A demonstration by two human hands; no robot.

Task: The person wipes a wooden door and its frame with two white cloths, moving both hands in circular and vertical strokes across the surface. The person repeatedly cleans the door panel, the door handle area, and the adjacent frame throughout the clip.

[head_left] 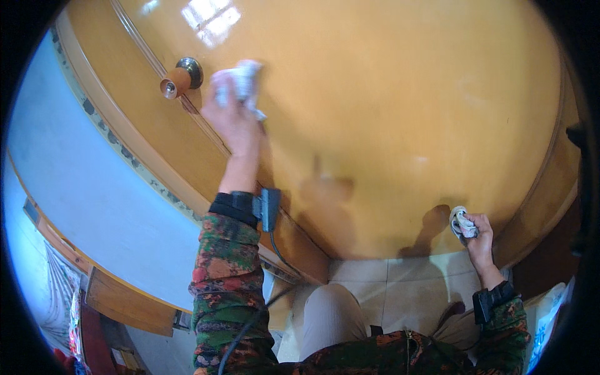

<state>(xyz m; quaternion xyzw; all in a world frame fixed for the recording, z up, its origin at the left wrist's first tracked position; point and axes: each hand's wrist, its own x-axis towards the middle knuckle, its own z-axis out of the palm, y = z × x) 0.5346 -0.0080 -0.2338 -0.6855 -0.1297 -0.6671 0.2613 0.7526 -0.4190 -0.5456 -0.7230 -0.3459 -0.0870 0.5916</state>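
Note:
A glossy yellow-brown wooden door (pixel 398 117) fills most of the view. My left hand (pixel 229 117) grips a bunched, light patterned cloth (pixel 241 82) against or very close to the door's surface; both are blurred. Just left of that cloth, a round doorknob (pixel 176 83) with a wooden-coloured grip and a dark metal rose sticks out from the door. Low on the right, my right hand (pixel 480 236) holds a second crumpled pale cloth (pixel 463 222) near the door. Whether this cloth touches the door I cannot tell.
A dark device with a cable (pixel 269 211) is strapped at my left wrist. Pale floor tiles (pixel 408 281) lie below the door. Along the left runs a light-blue wall (pixel 93 154) beside the door frame (pixel 126 122). A white plastic bag (pixel 546 318) is at the lower right.

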